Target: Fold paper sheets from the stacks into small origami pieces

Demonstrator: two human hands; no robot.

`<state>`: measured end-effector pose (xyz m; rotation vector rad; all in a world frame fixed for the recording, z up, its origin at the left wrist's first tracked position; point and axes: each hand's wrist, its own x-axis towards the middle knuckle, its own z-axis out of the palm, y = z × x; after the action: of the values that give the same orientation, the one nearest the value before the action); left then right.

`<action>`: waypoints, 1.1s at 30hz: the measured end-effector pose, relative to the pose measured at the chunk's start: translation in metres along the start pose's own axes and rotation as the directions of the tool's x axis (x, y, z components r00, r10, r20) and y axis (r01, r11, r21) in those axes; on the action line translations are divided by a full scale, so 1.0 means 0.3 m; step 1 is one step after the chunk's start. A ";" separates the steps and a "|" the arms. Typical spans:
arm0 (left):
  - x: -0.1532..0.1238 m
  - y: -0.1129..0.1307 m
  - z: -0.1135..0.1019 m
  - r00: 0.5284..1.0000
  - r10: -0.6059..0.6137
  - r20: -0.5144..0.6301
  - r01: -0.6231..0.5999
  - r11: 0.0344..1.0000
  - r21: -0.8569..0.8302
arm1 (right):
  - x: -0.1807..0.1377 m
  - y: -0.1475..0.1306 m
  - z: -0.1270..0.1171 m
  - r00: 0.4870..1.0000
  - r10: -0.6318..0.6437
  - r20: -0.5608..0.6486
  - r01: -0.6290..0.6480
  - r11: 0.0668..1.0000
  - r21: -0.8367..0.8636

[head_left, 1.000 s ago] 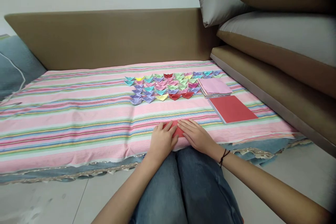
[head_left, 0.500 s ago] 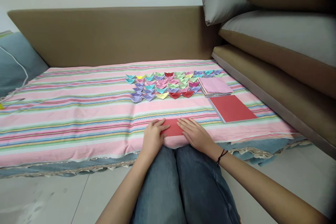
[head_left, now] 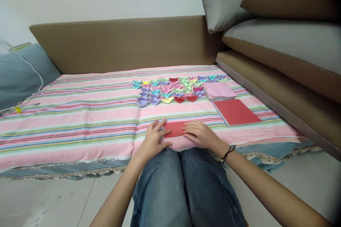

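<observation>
A folded red sheet of origami paper (head_left: 174,129) lies flat on the striped cloth in front of my knees. My left hand (head_left: 153,140) is at its left end with fingers spread, the thumb and a fingertip touching the edge. At the right end my right hand (head_left: 199,134) has its fingers together on top and the thumb near the lower edge, gripping the paper. Past the paper sit rows of small folded paper boats (head_left: 167,100) in many colours. To the right are a stack of red paper squares (head_left: 237,112) and a pink-topped paper stack (head_left: 218,89).
The pink striped cloth (head_left: 66,120) covers a low bed or sofa seat with a brown backrest (head_left: 128,46). Cushions (head_left: 287,39) are piled at the right. A white cable (head_left: 37,72) runs over a blue cushion (head_left: 23,74) at the left.
My left hand has slid a little left and opened its fingers wider. My right hand's fingers have drawn back toward the paper's right end. The camera has tilted up slightly.
</observation>
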<state>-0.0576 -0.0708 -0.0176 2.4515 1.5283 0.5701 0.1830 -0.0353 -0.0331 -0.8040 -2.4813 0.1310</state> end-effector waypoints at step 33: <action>-0.094 0.328 -0.309 0.956 0.200 -0.216 -0.181 0.978 0.105 | 0.087 -0.344 -0.326 0.971 -0.058 -0.231 0.053 0.998 -0.028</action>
<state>-0.0271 -0.1435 0.0960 2.6980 1.4260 0.8632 0.1613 -0.1114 0.0877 -0.7141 -2.2852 -0.0100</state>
